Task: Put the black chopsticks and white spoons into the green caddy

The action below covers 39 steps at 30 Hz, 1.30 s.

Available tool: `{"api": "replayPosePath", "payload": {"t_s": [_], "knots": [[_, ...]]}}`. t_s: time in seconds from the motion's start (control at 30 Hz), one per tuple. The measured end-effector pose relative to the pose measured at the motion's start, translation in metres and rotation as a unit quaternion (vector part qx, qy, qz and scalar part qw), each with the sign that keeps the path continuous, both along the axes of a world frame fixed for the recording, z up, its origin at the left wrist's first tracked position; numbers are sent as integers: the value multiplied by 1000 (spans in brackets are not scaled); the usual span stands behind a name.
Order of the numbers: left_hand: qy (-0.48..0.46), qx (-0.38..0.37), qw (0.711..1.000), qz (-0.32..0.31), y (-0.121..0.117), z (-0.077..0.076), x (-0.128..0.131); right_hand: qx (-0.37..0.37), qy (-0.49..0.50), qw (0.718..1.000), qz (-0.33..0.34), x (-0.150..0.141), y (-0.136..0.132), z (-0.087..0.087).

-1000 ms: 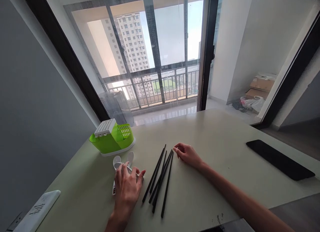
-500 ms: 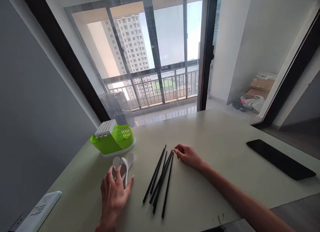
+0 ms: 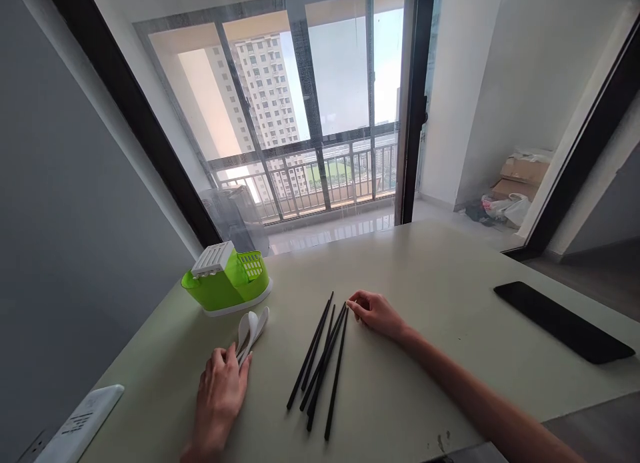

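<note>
My left hand (image 3: 218,388) is closed round the handles of several white spoons (image 3: 253,330), which lie bunched on the table with their bowls pointing away from me. The handle ends are hidden under my fingers. Several black chopsticks (image 3: 323,370) lie in a loose fan between my hands, some crossing. My right hand (image 3: 374,313) rests on the table with curled fingers, thumb and forefinger pinched right beside the chopsticks' far tips. Whether anything sits in that pinch is hidden. Beyond the spoons stands a green utensil holder (image 3: 215,291) with a white slotted top and a white base.
A black flat slab (image 3: 560,321) lies at the right of the pale table (image 3: 420,270). At the left table edge is a white power strip-like object (image 3: 83,420). Glass doors rise behind the table. Cardboard and plastic bags (image 3: 515,190) are piled beyond the glass.
My left hand moved left and towards me, then closed on the spoon handles. The spoons, spread before, are now drawn together. My right hand and the chopsticks stayed put.
</note>
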State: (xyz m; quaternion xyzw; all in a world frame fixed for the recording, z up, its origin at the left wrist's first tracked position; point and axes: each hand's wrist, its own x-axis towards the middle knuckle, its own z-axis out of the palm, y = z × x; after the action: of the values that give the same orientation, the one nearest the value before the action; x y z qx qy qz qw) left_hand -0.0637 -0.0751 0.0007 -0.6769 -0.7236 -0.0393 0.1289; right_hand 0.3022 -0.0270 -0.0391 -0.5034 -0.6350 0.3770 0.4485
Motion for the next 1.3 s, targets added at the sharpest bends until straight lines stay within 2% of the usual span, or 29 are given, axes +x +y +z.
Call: {"api": "replayPosePath", "payload": {"t_s": [0.13,0.23,0.43,0.57,0.7,0.83,1.03,1.3], "knots": [[-2,-14,999,-43,2,-8,2,1,-3,1000,0,0,0,1],[1,-34,998,-51,2,-12,7,3,-4,1000,3,-1,1,0],[-10,-51,996,-68,3,-6,30,-1,1,1000,8,-2,4,-4],[-42,-46,991,-120,3,4,57,-4,10,1000,8,-3,5,-4],[-90,-19,978,-189,-1,15,98,-11,35,999,12,-4,8,-5],[-99,-34,965,-241,-9,15,143,-19,80,997,8,-3,14,-6],[-68,-42,952,-297,-11,-6,189,-14,89,996,2,1,18,-7],[-41,-59,957,-282,-7,-56,200,29,29,999,-27,4,19,-10]]}}
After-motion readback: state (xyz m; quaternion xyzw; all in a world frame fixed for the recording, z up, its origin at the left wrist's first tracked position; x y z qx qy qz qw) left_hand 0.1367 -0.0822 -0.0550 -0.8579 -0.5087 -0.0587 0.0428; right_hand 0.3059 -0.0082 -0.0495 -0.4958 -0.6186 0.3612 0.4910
